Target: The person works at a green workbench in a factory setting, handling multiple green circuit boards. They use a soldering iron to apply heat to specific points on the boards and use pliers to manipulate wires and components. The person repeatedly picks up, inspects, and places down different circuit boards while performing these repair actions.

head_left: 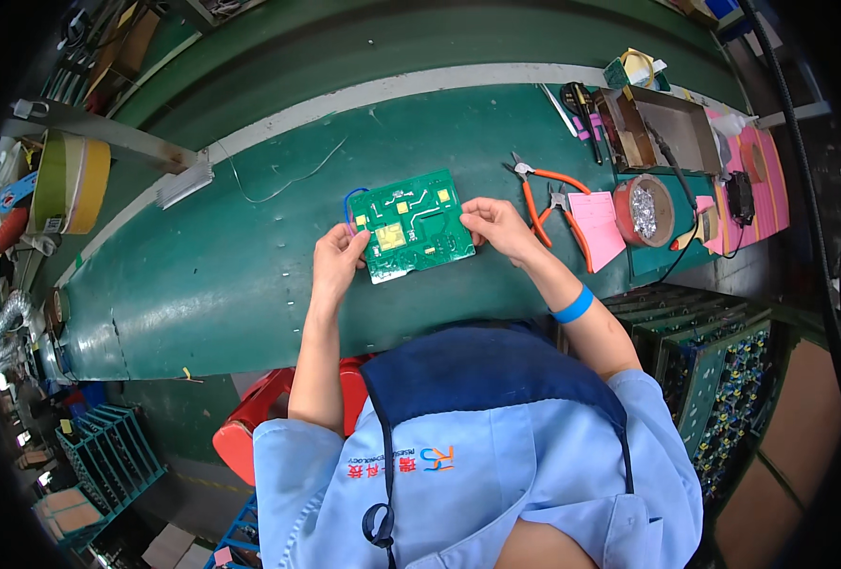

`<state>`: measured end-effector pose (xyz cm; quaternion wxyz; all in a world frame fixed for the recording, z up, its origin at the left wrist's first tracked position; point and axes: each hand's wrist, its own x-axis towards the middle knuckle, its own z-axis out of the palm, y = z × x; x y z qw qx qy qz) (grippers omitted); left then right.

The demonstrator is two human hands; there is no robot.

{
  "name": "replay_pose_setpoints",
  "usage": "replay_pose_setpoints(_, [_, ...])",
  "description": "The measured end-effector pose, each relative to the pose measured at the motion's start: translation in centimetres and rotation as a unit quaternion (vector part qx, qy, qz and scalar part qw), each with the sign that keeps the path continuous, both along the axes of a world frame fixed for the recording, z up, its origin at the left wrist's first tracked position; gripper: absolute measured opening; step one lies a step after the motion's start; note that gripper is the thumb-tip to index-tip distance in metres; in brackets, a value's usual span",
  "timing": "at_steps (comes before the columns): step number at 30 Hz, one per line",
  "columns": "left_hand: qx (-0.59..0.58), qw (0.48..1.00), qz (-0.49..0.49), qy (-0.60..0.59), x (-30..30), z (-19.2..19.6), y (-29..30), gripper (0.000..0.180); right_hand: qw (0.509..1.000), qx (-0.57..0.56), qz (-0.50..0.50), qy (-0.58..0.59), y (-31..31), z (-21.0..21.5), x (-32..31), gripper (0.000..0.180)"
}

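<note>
Between my hands is a green circuit board (420, 228) with several yellow patches and white solder traces on its upper face. A blue wire (349, 201) loops out at its left edge. My left hand (338, 256) pinches the left edge, thumb on top. At the right edge, my right hand (498, 228) grips the board between thumb and fingers. The board is just over the green work mat; whether it touches the mat I cannot tell. Right of my right hand lie two orange-handled cutters, the upper pair (534, 194) and the lower pair (572, 228).
Pink paper (598, 228) lies under the lower cutters. Farther right stand a round red-rimmed container (644, 211) and a metal tray (672, 128). A rack of circuit boards (705, 379) stands below the bench at right, a red stool (255, 417) at left.
</note>
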<state>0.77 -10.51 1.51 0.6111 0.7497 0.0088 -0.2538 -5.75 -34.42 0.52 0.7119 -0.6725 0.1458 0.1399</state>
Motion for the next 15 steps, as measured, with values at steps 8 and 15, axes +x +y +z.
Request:
replay_pose_setpoints(8, [-0.162,0.983,0.032,0.076,-0.1,1.5,-0.4,0.015,0.989,0.134,-0.061,-0.007,0.1,2.1,0.0,0.012])
replay_pose_setpoints(15, [-0.177,0.98,0.042,0.086,-0.2,1.0,-0.2,0.016,0.989,0.135,-0.068,-0.001,0.5,2.1,0.2,0.013])
